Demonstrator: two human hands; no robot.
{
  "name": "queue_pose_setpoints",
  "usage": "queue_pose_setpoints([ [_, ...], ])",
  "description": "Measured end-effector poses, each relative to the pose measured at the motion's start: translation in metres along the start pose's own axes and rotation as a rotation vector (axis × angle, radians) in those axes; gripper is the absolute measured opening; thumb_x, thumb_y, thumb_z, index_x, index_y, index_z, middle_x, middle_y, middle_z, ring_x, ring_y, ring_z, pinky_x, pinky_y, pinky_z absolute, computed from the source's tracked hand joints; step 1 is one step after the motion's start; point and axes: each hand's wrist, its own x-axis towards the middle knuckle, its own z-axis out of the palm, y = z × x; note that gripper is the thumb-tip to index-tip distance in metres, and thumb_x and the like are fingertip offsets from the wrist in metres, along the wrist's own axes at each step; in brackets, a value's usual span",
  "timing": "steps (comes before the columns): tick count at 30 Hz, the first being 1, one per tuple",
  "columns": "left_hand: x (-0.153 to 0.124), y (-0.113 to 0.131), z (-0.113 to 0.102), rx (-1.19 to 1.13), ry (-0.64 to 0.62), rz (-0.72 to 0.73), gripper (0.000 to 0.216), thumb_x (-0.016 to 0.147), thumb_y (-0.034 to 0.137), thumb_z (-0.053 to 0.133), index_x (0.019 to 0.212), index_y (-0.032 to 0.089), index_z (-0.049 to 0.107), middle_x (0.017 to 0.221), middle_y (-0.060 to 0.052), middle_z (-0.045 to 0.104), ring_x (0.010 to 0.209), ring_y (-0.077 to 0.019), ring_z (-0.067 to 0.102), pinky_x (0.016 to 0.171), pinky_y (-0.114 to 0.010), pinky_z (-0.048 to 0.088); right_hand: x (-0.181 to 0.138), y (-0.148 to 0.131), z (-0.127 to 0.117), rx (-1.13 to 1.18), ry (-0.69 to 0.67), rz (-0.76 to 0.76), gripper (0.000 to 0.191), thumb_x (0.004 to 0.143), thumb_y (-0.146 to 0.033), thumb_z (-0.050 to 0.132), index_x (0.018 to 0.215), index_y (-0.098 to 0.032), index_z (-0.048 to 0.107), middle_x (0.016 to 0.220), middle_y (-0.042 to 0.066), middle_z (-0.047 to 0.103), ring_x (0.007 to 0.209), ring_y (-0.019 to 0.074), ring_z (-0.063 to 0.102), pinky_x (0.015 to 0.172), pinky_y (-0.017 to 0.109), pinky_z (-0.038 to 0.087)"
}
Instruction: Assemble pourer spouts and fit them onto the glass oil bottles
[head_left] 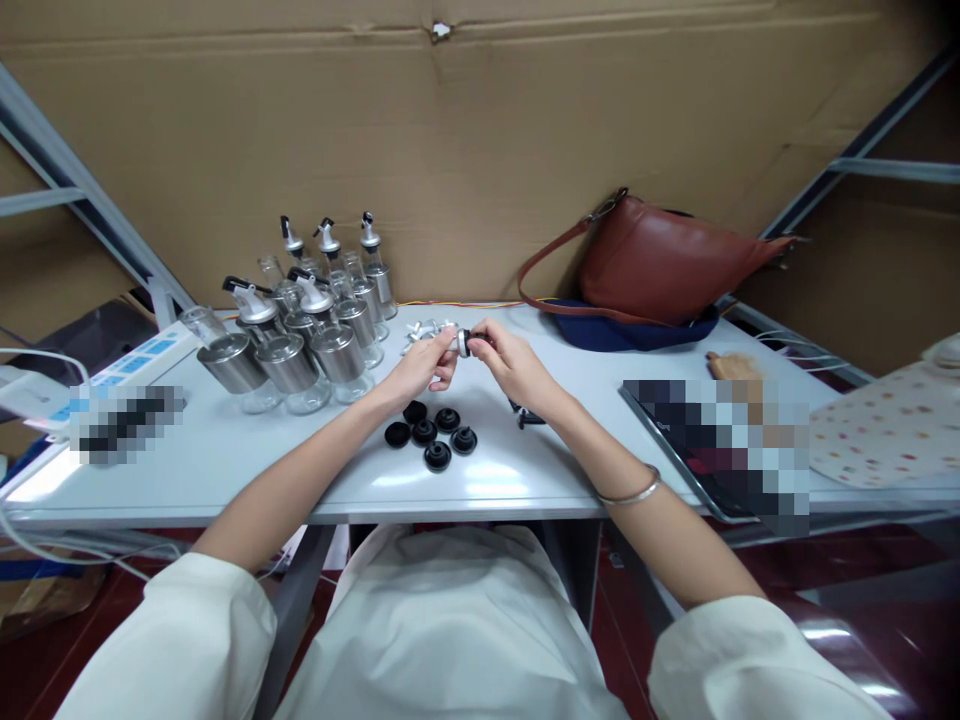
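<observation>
Black and silver, the small pourer cap [464,343] sits pinched between our left hand [424,366] and our right hand [510,363], both closed on it above the pale table [225,450]. Just below the hands we see five black stoppers [433,436] clustered on the table, with one more small black part [527,415] beside the right wrist. To the left stand the steel-sleeved glass bottles [300,340]; a brown bag [660,265] lies at the rear right.
</observation>
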Motion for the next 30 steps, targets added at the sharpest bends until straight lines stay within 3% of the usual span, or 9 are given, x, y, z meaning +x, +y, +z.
queue_pose_setpoints([
  [6, -0.003, 0.006, 0.0, -0.229, -0.004, -0.176, 0.048, 0.094, 0.046, 0.039, 0.056, 0.018, 0.03, 0.042, 0.011, 0.021, 0.031, -0.0007, 0.02, 0.034, -0.013, 0.023, 0.002, 0.004, -0.002, -0.068, 0.027, -0.22, 0.006, 0.09, -0.022, 0.045, 0.095, -0.021, 0.049, 0.088, 0.005, 0.054, 0.08, 0.0177, 0.051, 0.072, 0.031, 0.043],
  [10, -0.003, 0.002, 0.001, -0.186, -0.039, -0.066, 0.05, 0.089, 0.053, 0.044, 0.056, 0.019, 0.03, 0.042, 0.01, 0.027, 0.033, -0.0018, 0.027, 0.037, -0.014, 0.03, 0.003, 0.005, -0.005, -0.129, 0.037, -0.263, 0.009, 0.091, -0.021, 0.044, 0.098, -0.021, 0.05, 0.09, 0.006, 0.055, 0.081, 0.0182, 0.052, 0.073, 0.031, 0.044],
  [14, 0.0, -0.008, 0.0, 0.004, -0.07, 0.155, 0.05, 0.083, 0.059, 0.053, 0.06, 0.018, 0.035, 0.049, 0.007, 0.039, 0.04, -0.0035, 0.041, 0.041, -0.016, 0.035, 0.003, 0.007, -0.007, -0.142, 0.034, -0.211, 0.013, 0.093, -0.029, 0.041, 0.093, -0.019, 0.05, 0.084, 0.005, 0.054, 0.077, 0.0178, 0.05, 0.073, 0.032, 0.042],
  [19, 0.003, -0.014, -0.003, 0.222, -0.097, 0.318, 0.053, 0.078, 0.068, 0.049, 0.066, 0.018, 0.04, 0.056, 0.006, 0.04, 0.041, -0.0049, 0.043, 0.042, -0.02, 0.035, 0.001, 0.003, -0.011, -0.084, -0.024, -0.121, 0.03, 0.094, -0.042, 0.036, 0.083, -0.018, 0.05, 0.079, 0.004, 0.054, 0.074, 0.0168, 0.048, 0.072, 0.03, 0.038],
  [23, 0.001, -0.015, -0.004, 0.398, -0.062, 0.42, 0.053, 0.082, 0.068, 0.042, 0.065, 0.018, 0.041, 0.056, 0.005, 0.041, 0.042, -0.0056, 0.043, 0.048, -0.023, 0.037, 0.001, 0.001, -0.011, 0.106, -0.08, 0.036, 0.039, 0.091, -0.052, 0.037, 0.074, -0.019, 0.047, 0.068, 0.0, 0.048, 0.066, 0.0137, 0.043, 0.064, 0.027, 0.034],
  [27, -0.001, -0.02, -0.005, 0.575, -0.006, 0.503, 0.052, 0.089, 0.062, 0.034, 0.062, 0.018, 0.042, 0.052, 0.004, 0.043, 0.046, -0.0076, 0.043, 0.057, -0.025, 0.038, 0.003, 0.004, -0.01, 0.392, -0.216, 0.19, 0.046, 0.085, -0.062, 0.038, 0.066, -0.02, 0.041, 0.056, -0.005, 0.03, 0.051, 0.0102, 0.027, 0.049, 0.025, 0.023],
  [30, -0.002, -0.02, -0.008, 0.655, 0.009, 0.532, 0.051, 0.089, 0.062, 0.033, 0.064, 0.018, 0.043, 0.05, 0.004, 0.044, 0.047, -0.0085, 0.043, 0.059, -0.025, 0.036, 0.005, 0.003, -0.011, 0.483, -0.274, 0.191, 0.045, 0.083, -0.063, 0.044, 0.065, -0.021, 0.042, 0.054, -0.006, 0.03, 0.05, 0.0098, 0.028, 0.049, 0.025, 0.026],
])
